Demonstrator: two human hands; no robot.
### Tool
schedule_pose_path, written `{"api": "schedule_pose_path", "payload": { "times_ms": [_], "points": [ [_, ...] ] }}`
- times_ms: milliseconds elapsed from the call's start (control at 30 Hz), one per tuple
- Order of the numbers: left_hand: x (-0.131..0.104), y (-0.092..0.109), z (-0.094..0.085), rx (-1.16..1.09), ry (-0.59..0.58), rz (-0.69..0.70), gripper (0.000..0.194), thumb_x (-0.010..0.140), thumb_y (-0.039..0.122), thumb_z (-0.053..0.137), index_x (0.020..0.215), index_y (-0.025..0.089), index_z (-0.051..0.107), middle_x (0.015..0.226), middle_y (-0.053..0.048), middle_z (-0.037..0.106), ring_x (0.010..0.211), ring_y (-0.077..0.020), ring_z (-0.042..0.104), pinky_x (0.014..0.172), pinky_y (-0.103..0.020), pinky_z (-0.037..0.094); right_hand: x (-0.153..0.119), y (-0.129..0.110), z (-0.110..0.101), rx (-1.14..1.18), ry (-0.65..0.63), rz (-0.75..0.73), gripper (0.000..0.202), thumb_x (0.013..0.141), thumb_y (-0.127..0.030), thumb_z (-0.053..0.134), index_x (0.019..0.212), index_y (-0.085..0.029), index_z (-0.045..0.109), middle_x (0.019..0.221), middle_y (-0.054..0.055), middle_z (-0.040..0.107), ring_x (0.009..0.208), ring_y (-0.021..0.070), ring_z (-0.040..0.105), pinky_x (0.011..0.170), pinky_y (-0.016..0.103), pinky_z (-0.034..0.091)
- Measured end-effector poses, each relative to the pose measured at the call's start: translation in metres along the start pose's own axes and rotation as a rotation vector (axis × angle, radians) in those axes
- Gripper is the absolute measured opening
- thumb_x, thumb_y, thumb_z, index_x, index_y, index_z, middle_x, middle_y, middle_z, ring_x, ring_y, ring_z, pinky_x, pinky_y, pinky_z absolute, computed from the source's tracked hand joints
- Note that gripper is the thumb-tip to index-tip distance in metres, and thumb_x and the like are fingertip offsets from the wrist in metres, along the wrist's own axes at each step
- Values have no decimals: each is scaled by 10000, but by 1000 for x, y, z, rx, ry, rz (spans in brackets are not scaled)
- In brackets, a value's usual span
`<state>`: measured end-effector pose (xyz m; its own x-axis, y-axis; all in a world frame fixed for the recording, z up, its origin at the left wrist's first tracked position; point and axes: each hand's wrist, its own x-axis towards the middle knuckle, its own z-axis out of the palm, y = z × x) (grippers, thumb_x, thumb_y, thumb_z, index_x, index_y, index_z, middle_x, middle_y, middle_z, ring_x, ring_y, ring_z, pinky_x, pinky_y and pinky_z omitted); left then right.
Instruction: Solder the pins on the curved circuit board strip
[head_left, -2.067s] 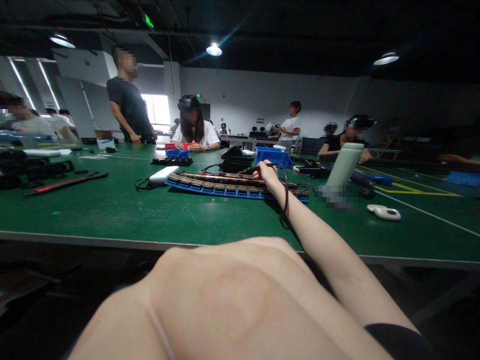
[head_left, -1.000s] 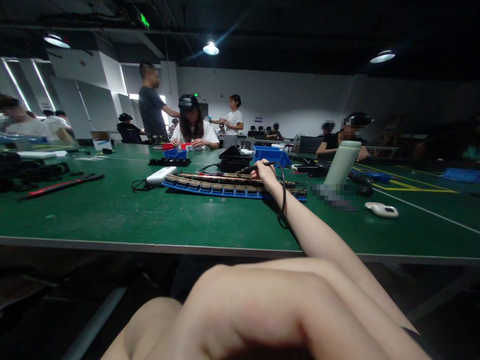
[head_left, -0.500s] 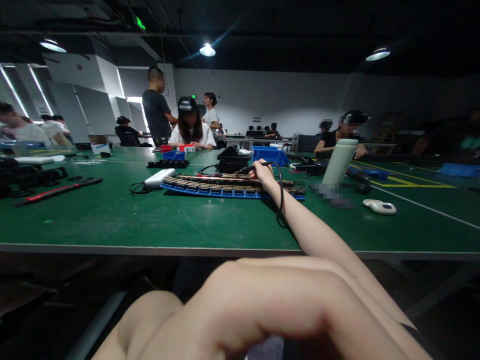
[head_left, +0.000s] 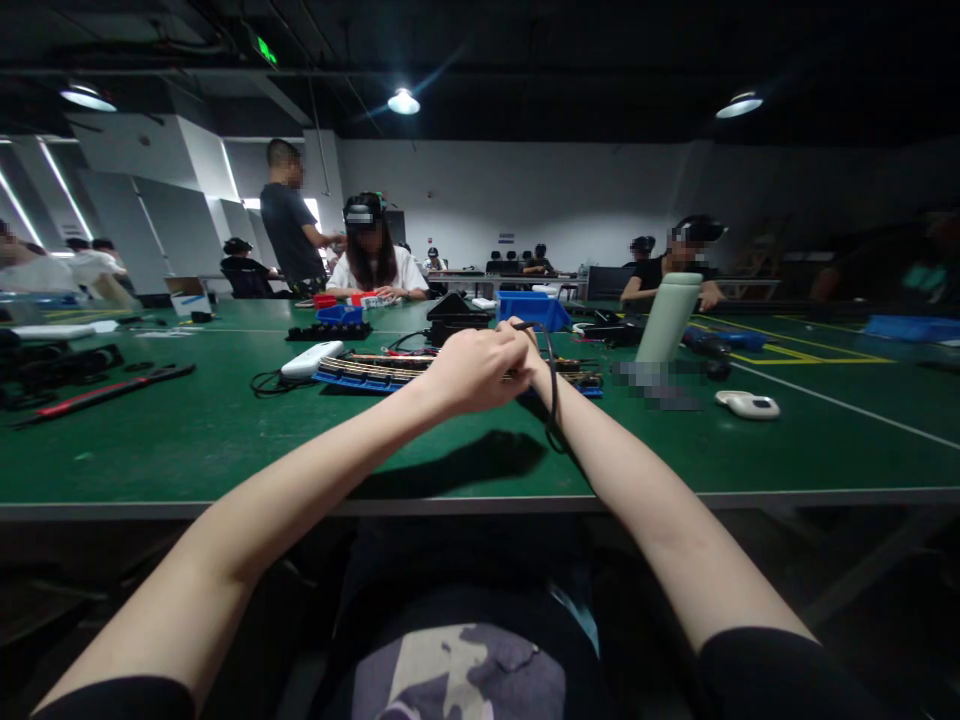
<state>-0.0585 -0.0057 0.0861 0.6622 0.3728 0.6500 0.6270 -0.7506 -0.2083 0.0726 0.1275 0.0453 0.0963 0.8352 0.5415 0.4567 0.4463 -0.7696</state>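
A long blue strip assembly (head_left: 367,376) with copper-coloured rows lies across the green table. My left hand (head_left: 474,368) is over its middle, fingers curled inward beside my right hand; whatever is between those fingers is hidden. My right hand (head_left: 529,352), mostly behind the left one, is closed on a black pen-like tool, whose cable (head_left: 554,400) loops down by the wrist. The tool's tip is hidden behind my left hand. Left of the strip rests a white device (head_left: 311,360) with a black cord.
Pale green bottle (head_left: 670,320) and white case (head_left: 748,404) stand to the right. Behind the strip are a blue bin (head_left: 532,310) and black parts. Red-handled pliers (head_left: 105,393) lie left. A person (head_left: 375,262) sits opposite, holding red and white pieces.
My left arm, earlier large and close to the camera, has reached forward, bringing the hand beside my right hand over the strip. The view has shifted slightly.
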Motion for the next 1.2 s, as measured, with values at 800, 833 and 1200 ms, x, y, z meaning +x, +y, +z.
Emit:
{"api": "schedule_pose_path", "payload": {
  "times_ms": [800,833,1200],
  "points": [
    [-49,-138,20,226,-610,-569,435,888,520,465,1119,219,677,1067,-92,716,983,-237,651,821,-267,471,-11,-18,-4,257,-33,275,209,881,-133,454,682,-197,452,449,-51,549,394,77,524,413,148,462],
    [-49,-137,23,216,-629,-556,456,885,535,459,1139,217,668,1075,-98,713,979,-239,653,819,-273,474,-11,-18,-4,257,-36,276,213,880,-131,455,679,-198,448,445,-52,546,392,77,521,411,148,460],
    [-45,-121,35,145,-764,-458,530,901,576,421,1197,179,607,1083,-136,695,946,-251,664,788,-290,484,-8,-14,-3,246,-52,253,218,886,-141,456,674,-195,453,470,-53,553,407,74,531,421,144,453]
  ]
}}
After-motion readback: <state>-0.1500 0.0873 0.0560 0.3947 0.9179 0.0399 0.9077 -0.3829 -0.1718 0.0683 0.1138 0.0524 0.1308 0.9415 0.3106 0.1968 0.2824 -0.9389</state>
